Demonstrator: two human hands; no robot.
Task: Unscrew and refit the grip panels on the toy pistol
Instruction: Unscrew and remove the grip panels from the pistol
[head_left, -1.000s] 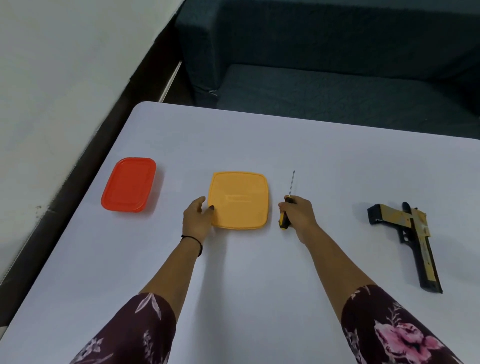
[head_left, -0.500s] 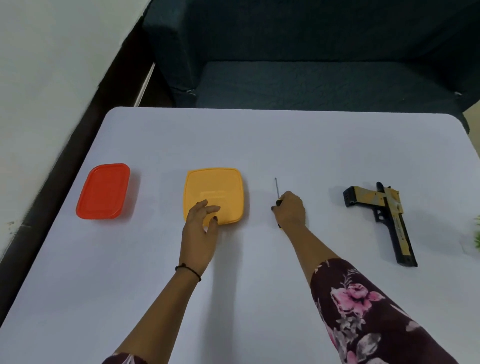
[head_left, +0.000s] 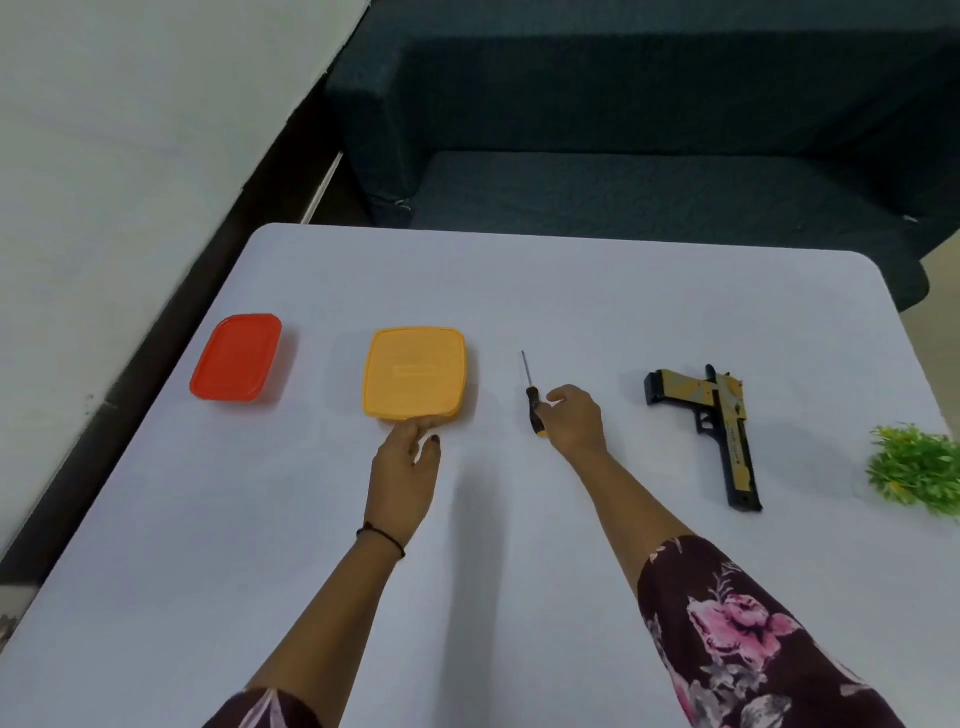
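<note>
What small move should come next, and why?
Probably the right hand should close round the screwdriver handle and lift it: the hand rests just beside the handle, the tool lies flat on the table, and the pistol lies untouched.

You seem to be in a home sitting room. A dark blue-grey fabric sofa (head_left: 649, 182) fills the top of the frame, close behind the white table (head_left: 519, 597) in front of you. A red plastic food container (head_left: 236, 357) and a yellow one (head_left: 414, 371) lie at the table's left, and a small green plant (head_left: 915, 470) sits at its right edge.
</note>
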